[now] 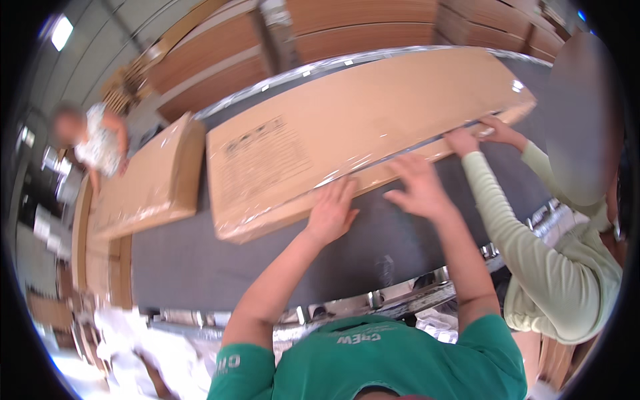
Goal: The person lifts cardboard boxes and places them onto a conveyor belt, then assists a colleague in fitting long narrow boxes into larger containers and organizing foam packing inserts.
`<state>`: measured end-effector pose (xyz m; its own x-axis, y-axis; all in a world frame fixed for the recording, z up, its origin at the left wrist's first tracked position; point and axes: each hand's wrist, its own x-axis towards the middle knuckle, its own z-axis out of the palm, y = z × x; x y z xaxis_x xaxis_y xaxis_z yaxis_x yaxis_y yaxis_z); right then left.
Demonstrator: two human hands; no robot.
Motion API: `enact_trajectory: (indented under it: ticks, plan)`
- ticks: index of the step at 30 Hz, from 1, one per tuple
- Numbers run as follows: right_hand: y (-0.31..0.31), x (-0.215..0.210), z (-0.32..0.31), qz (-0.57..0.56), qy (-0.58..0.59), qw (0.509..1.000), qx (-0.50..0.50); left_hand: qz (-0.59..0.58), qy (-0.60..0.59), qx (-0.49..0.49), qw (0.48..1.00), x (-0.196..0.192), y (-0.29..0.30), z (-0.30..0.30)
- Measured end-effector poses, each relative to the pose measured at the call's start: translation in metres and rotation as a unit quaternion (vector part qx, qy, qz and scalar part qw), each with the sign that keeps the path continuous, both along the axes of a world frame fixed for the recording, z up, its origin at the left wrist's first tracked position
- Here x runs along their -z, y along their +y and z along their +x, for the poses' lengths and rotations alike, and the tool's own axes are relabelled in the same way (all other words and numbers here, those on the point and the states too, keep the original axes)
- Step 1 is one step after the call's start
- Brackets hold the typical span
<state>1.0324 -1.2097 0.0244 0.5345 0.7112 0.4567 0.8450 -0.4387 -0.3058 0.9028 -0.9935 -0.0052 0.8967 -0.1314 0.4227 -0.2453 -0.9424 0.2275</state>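
Both hands [330,215] [421,190] have fingers [409,167] loosely apart, unclamped, seemingly touching the near edge of the long carton [380,117].

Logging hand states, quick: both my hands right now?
Left hand: open, against the long carton.
Right hand: open, spread at its near side.

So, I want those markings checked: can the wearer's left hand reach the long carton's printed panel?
Probably yes: the left hand is at the near edge of the long carton, and nothing visible blocks the printed panel.
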Motion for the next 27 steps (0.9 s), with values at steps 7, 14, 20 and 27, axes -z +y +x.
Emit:
enact_trajectory:
  ticks: [7, 14, 20, 27]
  plan:
    - [-0.101, -0.048, 0.021, 0.470, 0.308, 0.814, 0.147, -0.102, -0.103, 0.034, 0.989, -0.012, 0.030, -0.068]
    - [-0.044, -0.028, -0.081, 0.112, 0.184, 0.973, 0.086, -0.081, -0.046, -0.399, 0.912, 0.025, 0.202, -0.138]
    - [0.020, -0.030, -0.151, -0.060, 0.258, 0.964, 0.017, -0.421, 0.083, -0.298, 0.853, 0.050, 0.214, -0.144]
    - [0.058, -0.039, -0.186, -0.084, 0.169, 0.982, 0.014, -0.546, 0.075, -0.311, 0.774, 0.049, 0.249, -0.132]
